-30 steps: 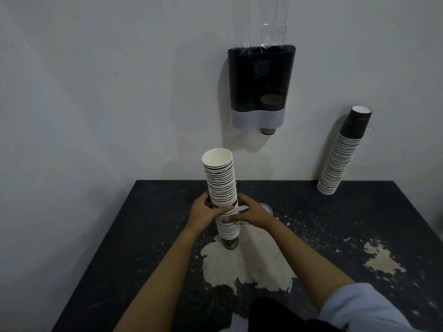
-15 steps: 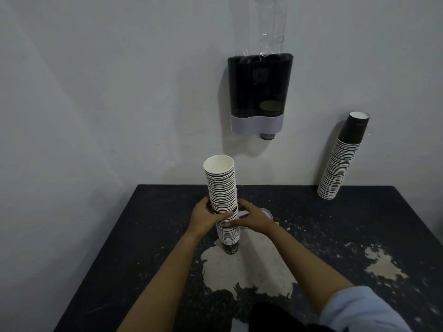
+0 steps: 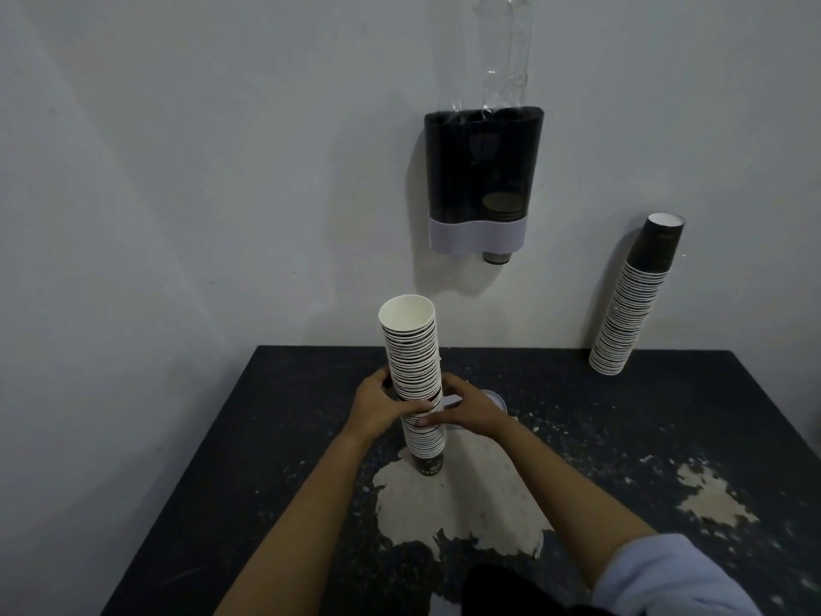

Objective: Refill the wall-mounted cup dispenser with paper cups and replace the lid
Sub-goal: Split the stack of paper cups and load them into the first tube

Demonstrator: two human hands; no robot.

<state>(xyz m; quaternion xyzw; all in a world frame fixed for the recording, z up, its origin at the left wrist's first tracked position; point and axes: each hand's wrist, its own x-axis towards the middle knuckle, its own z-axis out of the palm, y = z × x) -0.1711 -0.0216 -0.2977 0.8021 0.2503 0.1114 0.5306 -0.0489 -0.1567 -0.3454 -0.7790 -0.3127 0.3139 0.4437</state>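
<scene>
Behind everything is a pale, plain wall (image 3: 177, 171), and a dark surface (image 3: 622, 437) with worn, light patches sits against it. A tall stack of paper cups (image 3: 413, 375) stands upright on the surface, near the middle, with its open white mouth at the top. The left hand (image 3: 377, 406) holds the stack from the left side, and the right hand (image 3: 466, 411) holds it from the right side. Both hands are wrapped around the cups about halfway up, with fingers touching the stack. Just behind the right hand, a small round pale thing (image 3: 495, 398) lies on the surface; it may be the lid, but it is mostly hidden. Up on the wall hangs the dark cup dispenser (image 3: 482, 171) with a pale band near its bottom. One cup (image 3: 495, 258) pokes out underneath it. A clear plastic sleeve (image 3: 511, 60) sticks up from its open top. Far to the right, a second stack of cups (image 3: 631, 304) leans against the wall.
</scene>
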